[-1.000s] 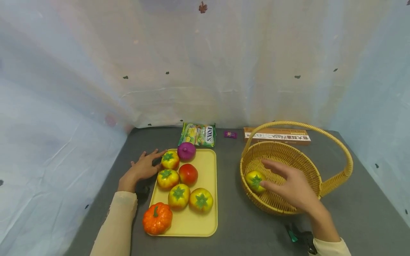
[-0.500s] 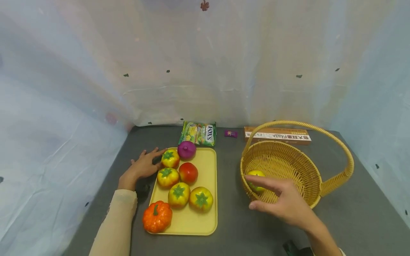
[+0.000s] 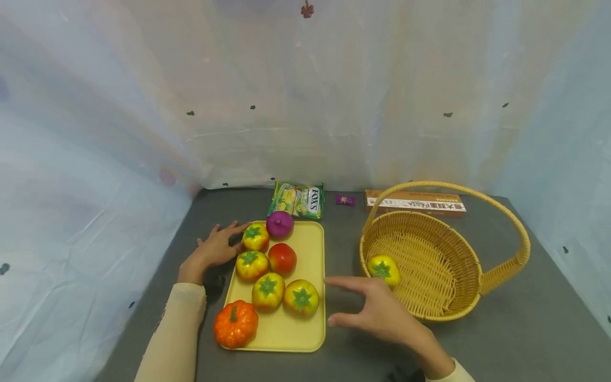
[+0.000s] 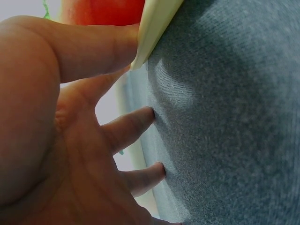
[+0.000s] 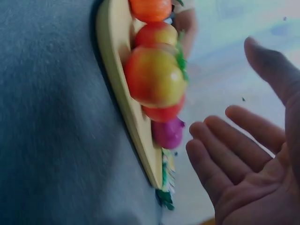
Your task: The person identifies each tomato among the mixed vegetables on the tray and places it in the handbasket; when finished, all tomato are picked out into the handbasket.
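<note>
In the head view a yellow tray (image 3: 310, 249) holds several yellow-red persimmon-like fruits, a red round fruit (image 3: 282, 259), a purple onion-like vegetable (image 3: 279, 224) and an orange pumpkin (image 3: 236, 324). My left hand (image 3: 215, 249) rests at the tray's left edge. Its thumb (image 4: 101, 49) touches the rim, and the spread fingertips reach the table in the left wrist view. Beside the tray's right edge hovers my right hand (image 3: 377, 310), holding nothing, thumb and fingers apart. They face the nearest persimmon (image 3: 302, 298) without touching it. Another persimmon (image 3: 384, 269) lies inside the wicker basket (image 3: 465, 254).
The basket's tall handle (image 3: 506, 212) arches up on the right. Along the back lie a green FOX'S packet (image 3: 297, 200), a small purple wrapped sweet (image 3: 346, 200) and a long pasta box (image 3: 415, 203). Pale cloth (image 3: 305, 106) hangs behind the grey table (image 3: 343, 244).
My right hand has come out of the basket and moved left to the tray's right side, leaving the persimmon in the basket. The left hand has stayed at the tray's edge.
</note>
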`<state>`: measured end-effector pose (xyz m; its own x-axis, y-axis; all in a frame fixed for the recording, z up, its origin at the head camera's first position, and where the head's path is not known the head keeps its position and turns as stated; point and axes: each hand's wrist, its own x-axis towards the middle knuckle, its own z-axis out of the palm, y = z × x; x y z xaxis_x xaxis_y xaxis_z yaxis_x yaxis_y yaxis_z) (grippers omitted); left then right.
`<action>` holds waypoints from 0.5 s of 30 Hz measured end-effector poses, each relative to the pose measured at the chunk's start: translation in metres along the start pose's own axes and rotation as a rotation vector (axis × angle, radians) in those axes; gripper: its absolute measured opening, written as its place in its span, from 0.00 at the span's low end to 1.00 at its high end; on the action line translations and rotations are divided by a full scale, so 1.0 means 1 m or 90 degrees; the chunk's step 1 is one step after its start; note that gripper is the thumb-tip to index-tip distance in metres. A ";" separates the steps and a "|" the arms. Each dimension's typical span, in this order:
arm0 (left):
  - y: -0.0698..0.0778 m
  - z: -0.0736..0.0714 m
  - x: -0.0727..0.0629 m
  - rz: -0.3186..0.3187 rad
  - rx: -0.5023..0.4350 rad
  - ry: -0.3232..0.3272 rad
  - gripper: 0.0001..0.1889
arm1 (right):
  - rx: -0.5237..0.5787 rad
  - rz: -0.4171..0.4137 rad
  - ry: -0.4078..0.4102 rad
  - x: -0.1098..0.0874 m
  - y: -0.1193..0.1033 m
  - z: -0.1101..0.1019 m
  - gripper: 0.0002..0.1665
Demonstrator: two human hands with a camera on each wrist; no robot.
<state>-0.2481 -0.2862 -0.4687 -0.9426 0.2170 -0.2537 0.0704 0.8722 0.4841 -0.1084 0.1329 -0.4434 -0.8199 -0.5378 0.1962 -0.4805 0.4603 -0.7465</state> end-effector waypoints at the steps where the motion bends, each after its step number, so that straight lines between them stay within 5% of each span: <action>1: 0.000 0.000 0.000 0.000 0.001 -0.001 0.34 | 0.004 0.006 -0.006 0.003 0.001 0.004 0.37; 15: 0.000 0.000 0.000 -0.008 0.005 0.002 0.35 | 0.018 0.030 -0.001 0.037 0.003 0.051 0.35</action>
<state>-0.2477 -0.2860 -0.4683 -0.9442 0.2055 -0.2574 0.0616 0.8779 0.4748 -0.1243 0.0778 -0.4709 -0.8411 -0.5170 0.1591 -0.4320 0.4650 -0.7728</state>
